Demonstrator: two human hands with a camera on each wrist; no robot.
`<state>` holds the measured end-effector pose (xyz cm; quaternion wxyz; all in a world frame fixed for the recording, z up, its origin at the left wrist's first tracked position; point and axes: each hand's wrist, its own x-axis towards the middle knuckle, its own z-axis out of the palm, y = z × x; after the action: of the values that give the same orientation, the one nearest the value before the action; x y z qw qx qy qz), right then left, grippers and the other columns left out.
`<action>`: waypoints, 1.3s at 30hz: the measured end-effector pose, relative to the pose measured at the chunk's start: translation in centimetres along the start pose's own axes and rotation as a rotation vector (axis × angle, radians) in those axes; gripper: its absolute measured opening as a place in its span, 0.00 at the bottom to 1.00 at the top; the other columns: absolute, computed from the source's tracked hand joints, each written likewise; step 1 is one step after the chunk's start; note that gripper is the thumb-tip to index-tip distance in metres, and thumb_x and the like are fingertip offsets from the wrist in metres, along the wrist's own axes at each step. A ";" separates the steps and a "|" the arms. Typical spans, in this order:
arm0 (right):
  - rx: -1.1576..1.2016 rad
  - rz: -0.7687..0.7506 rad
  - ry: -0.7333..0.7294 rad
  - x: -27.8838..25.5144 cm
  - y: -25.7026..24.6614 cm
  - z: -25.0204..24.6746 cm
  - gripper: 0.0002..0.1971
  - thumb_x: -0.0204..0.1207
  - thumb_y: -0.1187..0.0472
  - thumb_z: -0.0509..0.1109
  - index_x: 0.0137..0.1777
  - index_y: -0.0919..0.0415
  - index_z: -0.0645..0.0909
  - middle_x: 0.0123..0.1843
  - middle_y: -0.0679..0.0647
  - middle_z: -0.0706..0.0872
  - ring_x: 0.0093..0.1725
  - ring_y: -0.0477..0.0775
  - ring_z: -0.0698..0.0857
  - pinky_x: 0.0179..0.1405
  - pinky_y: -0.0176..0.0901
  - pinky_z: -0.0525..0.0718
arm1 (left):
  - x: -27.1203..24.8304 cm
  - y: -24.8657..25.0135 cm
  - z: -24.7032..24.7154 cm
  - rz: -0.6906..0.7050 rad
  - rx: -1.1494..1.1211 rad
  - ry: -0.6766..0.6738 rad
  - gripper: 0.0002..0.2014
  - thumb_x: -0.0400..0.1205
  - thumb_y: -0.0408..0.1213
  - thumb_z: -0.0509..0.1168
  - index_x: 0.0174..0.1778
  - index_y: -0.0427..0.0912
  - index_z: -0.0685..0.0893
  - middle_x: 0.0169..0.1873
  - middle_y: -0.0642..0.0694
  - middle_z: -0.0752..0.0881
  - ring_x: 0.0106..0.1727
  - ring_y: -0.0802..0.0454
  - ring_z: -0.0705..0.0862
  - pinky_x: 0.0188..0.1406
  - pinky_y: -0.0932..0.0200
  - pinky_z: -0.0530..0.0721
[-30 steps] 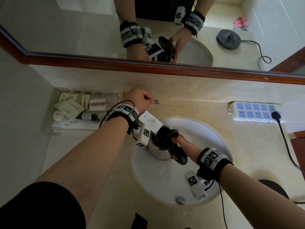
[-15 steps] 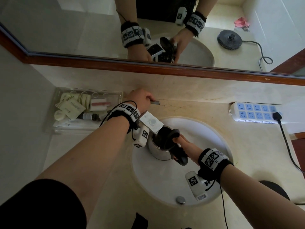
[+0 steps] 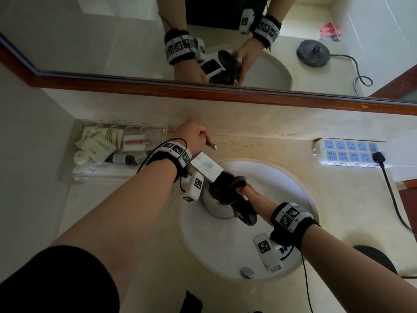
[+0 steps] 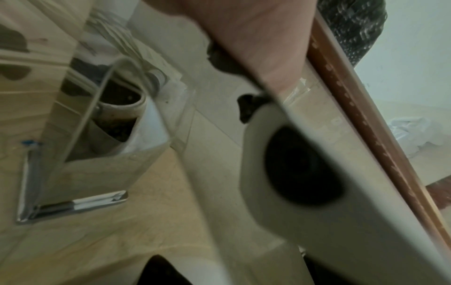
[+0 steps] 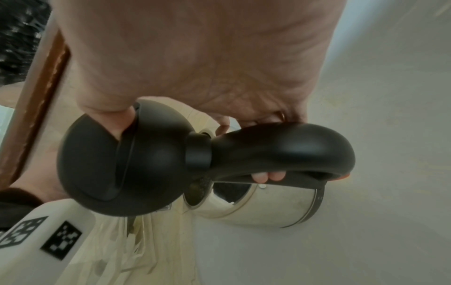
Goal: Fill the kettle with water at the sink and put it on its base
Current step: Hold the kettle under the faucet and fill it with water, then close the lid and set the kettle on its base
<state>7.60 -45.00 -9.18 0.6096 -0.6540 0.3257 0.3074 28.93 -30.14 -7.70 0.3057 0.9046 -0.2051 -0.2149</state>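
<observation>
A steel kettle [image 3: 215,205] with its black lid [image 3: 235,185] flipped open is held over the white sink [image 3: 225,249]. My right hand [image 3: 253,197] grips its black handle [image 3: 244,213]. In the right wrist view the fingers [image 5: 267,176] curl under the handle [image 5: 280,150] and the thumb lies by the raised lid [image 5: 122,164]. The flat chrome tap spout [image 3: 206,166] ends over the kettle's open mouth. My left hand [image 3: 194,134] grips the tap lever [image 3: 211,146] behind the sink. I cannot make out a stream of water. The black kettle base [image 3: 379,259] sits on the counter at the right.
A clear tray [image 3: 76,168] of toiletries stands left of the tap. A white power strip [image 3: 348,152] with one black plug lies at the back right, its cable running down the counter's right side. A wood-framed mirror [image 3: 225,96] spans the wall. A drain knob [image 3: 246,271] sits at the sink's near rim.
The tip of the tap lever in my left hand has swung slightly toward the sink. The kettle and my right hand have barely moved.
</observation>
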 end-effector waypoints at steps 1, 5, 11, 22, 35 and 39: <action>0.005 0.005 0.001 0.1 0.1 -0.1 0.22 0.86 0.51 0.54 0.79 0.52 0.62 0.46 0.65 0.85 0.40 0.60 0.84 0.32 0.34 0.86 | -0.1 -0.1 0.0 -0.011 -0.017 0.016 0.18 0.81 0.27 0.59 0.37 0.49 0.91 0.37 0.50 0.91 0.30 0.52 0.84 0.29 0.62 0.80; 0.047 0.032 0.022 0.4 1.2 -0.7 0.24 0.84 0.47 0.56 0.75 0.59 0.69 0.44 0.66 0.87 0.42 0.62 0.85 0.42 0.41 0.87 | -0.5 -0.4 -0.1 0.010 -0.071 0.134 0.12 0.83 0.30 0.60 0.50 0.48 0.88 0.51 0.48 0.88 0.46 0.49 0.87 0.47 0.55 0.87; 0.137 0.077 0.076 1.3 3.8 -2.1 0.33 0.63 0.36 0.66 0.63 0.56 0.80 0.46 0.66 0.93 0.47 0.67 0.91 0.70 0.65 0.80 | -4.6 -2.6 2.4 -0.060 -0.269 0.543 0.14 0.83 0.36 0.64 0.64 0.39 0.82 0.59 0.44 0.83 0.60 0.48 0.81 0.58 0.58 0.78; 0.138 0.126 0.135 2.7 9.0 -6.4 0.32 0.57 0.30 0.71 0.56 0.49 0.82 0.52 0.67 0.92 0.54 0.72 0.90 0.70 0.70 0.78 | -13.4 -4.7 11.0 -0.276 -0.386 0.117 0.14 0.82 0.26 0.57 0.37 0.43 0.84 0.35 0.47 0.85 0.38 0.48 0.82 0.44 0.53 0.80; 0.048 0.155 0.136 -0.5 6.0 -8.8 0.23 0.79 0.41 0.61 0.60 0.60 0.79 0.55 0.65 0.88 0.53 0.64 0.87 0.57 0.50 0.83 | -9.5 2.0 16.4 -0.327 -0.703 -0.285 0.32 0.79 0.24 0.69 0.79 0.44 0.70 0.71 0.44 0.79 0.66 0.45 0.81 0.60 0.53 0.82; -0.024 0.181 0.099 1.2 7.6 -10.7 0.40 0.54 0.25 0.65 0.55 0.57 0.85 0.59 0.64 0.90 0.61 0.65 0.87 0.76 0.61 0.72 | -8.9 2.2 17.3 -0.332 -0.690 -0.237 0.27 0.81 0.28 0.69 0.77 0.38 0.70 0.70 0.38 0.79 0.67 0.40 0.81 0.68 0.43 0.81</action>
<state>2.27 -56.09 -13.97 0.5547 -0.6436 0.4095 0.3323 12.19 -35.31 -16.47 0.5269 0.7385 -0.0058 -0.4206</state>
